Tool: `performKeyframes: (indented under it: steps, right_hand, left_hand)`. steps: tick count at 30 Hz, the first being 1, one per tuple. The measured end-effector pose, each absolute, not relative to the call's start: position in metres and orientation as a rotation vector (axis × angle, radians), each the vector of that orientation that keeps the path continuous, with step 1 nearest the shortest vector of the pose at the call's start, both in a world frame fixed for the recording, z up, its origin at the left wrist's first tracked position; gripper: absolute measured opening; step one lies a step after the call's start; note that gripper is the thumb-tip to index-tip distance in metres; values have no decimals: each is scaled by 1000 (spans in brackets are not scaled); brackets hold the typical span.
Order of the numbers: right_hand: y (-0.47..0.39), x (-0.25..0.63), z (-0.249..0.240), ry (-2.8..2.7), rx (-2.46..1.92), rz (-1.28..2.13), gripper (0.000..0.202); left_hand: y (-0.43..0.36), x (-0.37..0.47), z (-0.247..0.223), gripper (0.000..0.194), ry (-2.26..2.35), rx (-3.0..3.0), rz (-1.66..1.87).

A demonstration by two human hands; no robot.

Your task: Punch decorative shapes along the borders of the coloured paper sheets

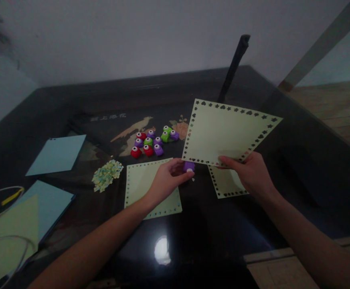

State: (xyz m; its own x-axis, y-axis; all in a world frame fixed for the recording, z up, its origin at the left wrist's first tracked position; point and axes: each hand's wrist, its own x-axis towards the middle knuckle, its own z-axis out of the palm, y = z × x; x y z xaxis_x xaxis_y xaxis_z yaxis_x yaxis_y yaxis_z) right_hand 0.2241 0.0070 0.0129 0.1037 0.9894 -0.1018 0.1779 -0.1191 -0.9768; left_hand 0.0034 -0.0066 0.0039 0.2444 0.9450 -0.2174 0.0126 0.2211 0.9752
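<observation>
My left hand point(170, 176) is closed around a purple craft punch point(189, 167), thumb on its pale button, beside the lifted sheet's lower left corner. My right hand point(253, 170) pinches the bottom edge of a pale yellow-green paper sheet point(229, 132), holding it tilted above the table. Star and heart holes run along that sheet's edges. Beneath my left forearm lies a stack of pale green punched sheets point(141, 180). Another punched sheet point(227, 186) lies partly hidden under the raised one. Tiny paper bits point(193, 180) sit just below the punch.
Several red, green and purple craft punches point(147, 141) cluster on the dark glossy table point(205, 241). A heap of paper confetti point(107, 175) lies left of them. Blue sheets point(57, 154) and a yellow-green sheet point(12, 237) lie at left. A black post point(234, 68) rises behind.
</observation>
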Motion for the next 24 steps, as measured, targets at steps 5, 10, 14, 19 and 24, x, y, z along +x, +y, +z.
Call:
performKeyframes:
  steps: [5, 10, 14, 19, 24]
  right_hand:
    - [7, 224, 20, -1124, -1469, 1132, 19]
    - [8, 228, 17, -1118, -1423, 1145, 20]
    - [8, 230, 18, -1099, -1417, 1141, 20]
    - [9, 230, 19, -1097, -1373, 1118, 19]
    - [9, 234, 18, -1134, -1336, 1102, 18]
  left_hand:
    - [-6, 1, 6, 34, 1104, 1136, 848]
    - [-3, -5, 9, 32, 1005, 1077, 825]
    - [-1, -9, 13, 31, 917, 1031, 799]
    - [-1, -13, 20, 30, 779, 846, 644]
    - [0, -13, 17, 33, 716, 605, 551]
